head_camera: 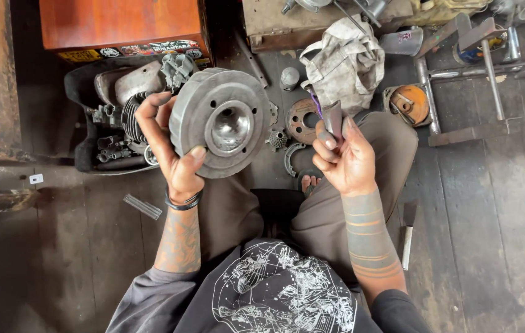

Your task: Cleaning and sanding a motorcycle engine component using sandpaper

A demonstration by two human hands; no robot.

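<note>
Up in front of the person's chest, the round grey metal cylinder head is held on edge, its polished dome-shaped hollow facing the camera and its finned rim turned to the left. The left hand carries it: the grip is clamped on the rim, thumb pressed on the lower front face and fingers curled behind the top edge. A dark band sits on that wrist. Just beside it, apart from the part, the right hand has its grip closed around a small folded piece of grey abrasive sheet, pinched between thumb and fingertips.

Below lie the person's crossed legs on a dark plank floor. Beyond the hands, on the floor, sit a crumpled grey rag, a rusty round disc, a small gear, an orange round part and a dark tray of engine pieces in front of an orange wooden box. A chisel-like tool lies near the right forearm.
</note>
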